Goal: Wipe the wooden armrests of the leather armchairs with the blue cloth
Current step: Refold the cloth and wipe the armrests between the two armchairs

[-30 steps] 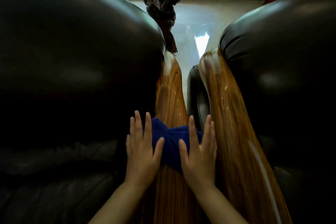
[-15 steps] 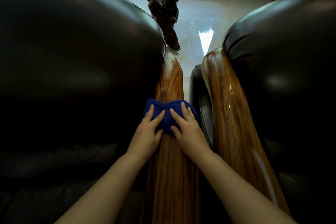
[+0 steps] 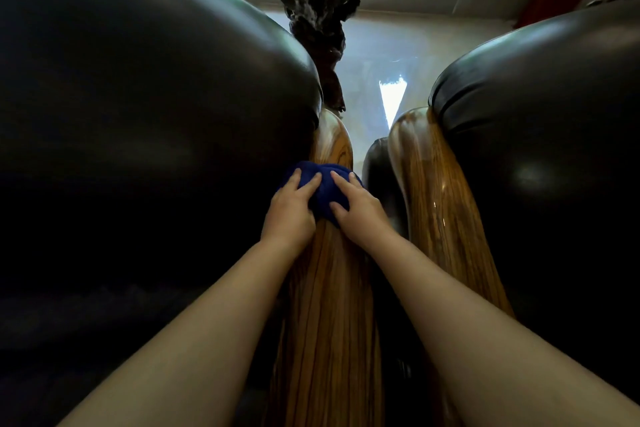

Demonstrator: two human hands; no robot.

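Blue cloth (image 3: 325,196) bunched on the left chair's wooden armrest (image 3: 329,305), near its far rounded end. We press it with both hands: left hand (image 3: 290,210) and right hand (image 3: 358,210) each lie on it, fingers loosely curled over the fabric, thumbs inward, grip partly closed on cloth. Second wooden armrest (image 3: 436,204) just beside, untouched, black leather armchairs (image 3: 138,114) either side.

Blue cloth (image 3: 323,196): dark blue, bunched, lay across left wooden armrest (image 3: 329,305) near its far rounded end. Left armrest: glossy striped wood, ran alongside left black leather armchair (image 3: 138,114). Right wooden armrest (image 3: 436,204): same glossy wood, lay right of cloth, apart from it, against right black leather armchair (image 3: 540,149).
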